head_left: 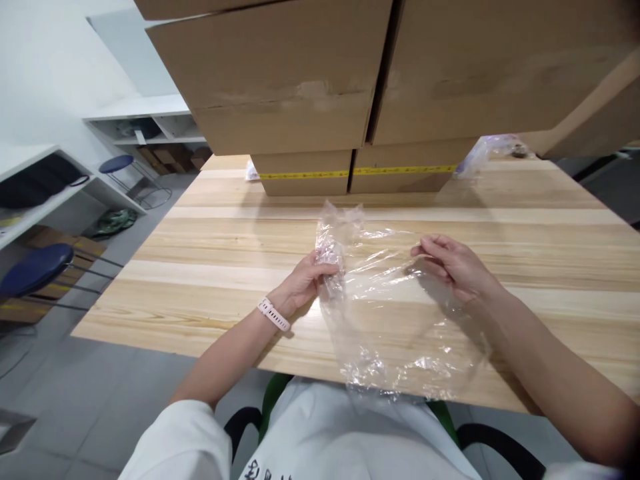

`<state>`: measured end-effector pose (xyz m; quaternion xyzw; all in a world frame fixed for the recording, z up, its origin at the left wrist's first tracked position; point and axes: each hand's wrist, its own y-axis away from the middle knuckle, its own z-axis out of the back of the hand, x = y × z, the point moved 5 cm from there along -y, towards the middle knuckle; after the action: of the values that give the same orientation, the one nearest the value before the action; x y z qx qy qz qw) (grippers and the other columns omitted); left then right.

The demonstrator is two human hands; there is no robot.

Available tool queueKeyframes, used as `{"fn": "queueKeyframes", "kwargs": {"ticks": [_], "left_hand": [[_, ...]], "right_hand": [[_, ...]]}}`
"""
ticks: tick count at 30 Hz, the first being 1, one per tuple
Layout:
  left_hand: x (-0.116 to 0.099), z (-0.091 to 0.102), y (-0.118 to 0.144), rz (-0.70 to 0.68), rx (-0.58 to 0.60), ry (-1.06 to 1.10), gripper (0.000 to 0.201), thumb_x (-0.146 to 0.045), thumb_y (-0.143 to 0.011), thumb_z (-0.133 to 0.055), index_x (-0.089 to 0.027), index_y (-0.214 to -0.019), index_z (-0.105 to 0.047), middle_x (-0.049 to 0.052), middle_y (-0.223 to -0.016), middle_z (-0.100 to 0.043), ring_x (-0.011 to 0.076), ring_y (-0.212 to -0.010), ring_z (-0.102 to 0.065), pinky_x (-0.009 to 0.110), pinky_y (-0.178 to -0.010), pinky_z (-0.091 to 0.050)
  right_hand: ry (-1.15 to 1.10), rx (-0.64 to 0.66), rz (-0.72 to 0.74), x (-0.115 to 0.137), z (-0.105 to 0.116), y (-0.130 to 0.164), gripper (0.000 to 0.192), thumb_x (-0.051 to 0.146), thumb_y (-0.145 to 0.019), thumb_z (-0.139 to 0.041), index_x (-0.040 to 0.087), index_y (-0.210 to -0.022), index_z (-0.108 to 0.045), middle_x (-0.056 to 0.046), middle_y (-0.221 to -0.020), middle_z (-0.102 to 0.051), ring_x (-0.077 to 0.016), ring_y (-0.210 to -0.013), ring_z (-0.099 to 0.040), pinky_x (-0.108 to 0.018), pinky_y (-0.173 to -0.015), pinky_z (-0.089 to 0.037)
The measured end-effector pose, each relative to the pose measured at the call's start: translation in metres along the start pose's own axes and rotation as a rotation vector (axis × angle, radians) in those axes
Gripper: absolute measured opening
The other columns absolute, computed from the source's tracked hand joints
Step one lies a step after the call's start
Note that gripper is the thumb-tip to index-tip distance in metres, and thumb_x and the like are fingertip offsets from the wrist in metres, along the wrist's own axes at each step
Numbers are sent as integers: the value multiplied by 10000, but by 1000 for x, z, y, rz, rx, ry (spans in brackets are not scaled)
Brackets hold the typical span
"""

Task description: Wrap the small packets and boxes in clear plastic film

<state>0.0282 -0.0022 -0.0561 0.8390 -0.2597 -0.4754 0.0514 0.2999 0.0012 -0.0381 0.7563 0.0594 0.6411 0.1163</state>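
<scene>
The shirt point(360, 440) is white and softly creased, with dark, brush-like characters point(253, 471) partly cut off by the lower edge of the view. The left sleeve point(185, 440) is short and wide, and a pale pink wristband point(273, 315) with a row of dark slots circles the left wrist point(284, 301).

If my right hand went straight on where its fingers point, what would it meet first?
Probably the clear plastic that spreads from the right hand toward the left hand; its height above the table is hard to judge.
</scene>
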Motion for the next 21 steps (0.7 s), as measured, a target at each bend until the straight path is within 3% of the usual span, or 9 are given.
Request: {"fn": "queueKeyframes", "kwargs": {"ticks": [4,9,12,15,17,19,21], "left_hand": [[0,2,-2,28,18,119,327,-110,-668,-868,-159,-854,-603,-68,-630,-567,67,-557,-545,231,-632,-501],[-1,0,0,19,8,87,407,-321,-733,-896,-173,-1035,-667,-4,-823,-667,118,-703,-634,242,-652,-514],[2,-2,3,27,-25,27,602,-205,-686,-922,-206,-1218,-641,18,-997,-703,117,-765,-653,248,-717,-529],[3,-4,7,46,-59,-30,899,-63,-641,-896,-232,-1441,-521,46,-1164,-698,129,-857,-681,265,-825,-539],[4,-5,10,74,-39,-69,988,-27,-642,-867,-244,-1511,-450,54,-1191,-699,144,-897,-694,285,-871,-539],[4,-8,12,115,14,-78,939,-28,-662,-829,-254,-1494,-457,47,-1126,-718,157,-850,-703,326,-863,-556],[4,-12,13,162,99,-21,762,-44,-685,-762,-232,-1388,-537,48,-1048,-726,180,-798,-708,390,-837,-583]], "right_hand": [[-1,-74,20,3,14,9,441,464,-662,-932,196,-789,-605,-11,-730,-686,-13,-395,-289,-187,-322,-143],[6,-46,116,35,11,31,386,437,-716,-910,203,-823,-623,-3,-664,-664,-20,-373,-284,-218,-350,-84],[-17,98,157,57,-12,51,341,431,-790,-874,209,-840,-620,7,-695,-682,-6,-347,-253,-211,-351,-56],[16,287,250,80,-50,72,284,418,-886,-801,200,-840,-624,-13,-828,-738,6,-360,-256,-184,-336,-89],[49,385,301,94,-73,82,260,403,-931,-757,191,-845,-633,-25,-891,-753,9,-375,-273,-170,-332,-120],[69,410,339,104,-84,86,245,393,-944,-746,188,-858,-643,-28,-902,-755,8,-379,-279,-168,-331,-128],[68,355,365,112,-80,85,259,398,-920,-774,187,-848,-642,-25,-900,-752,6,-381,-274,-177,-333,-120]]}}
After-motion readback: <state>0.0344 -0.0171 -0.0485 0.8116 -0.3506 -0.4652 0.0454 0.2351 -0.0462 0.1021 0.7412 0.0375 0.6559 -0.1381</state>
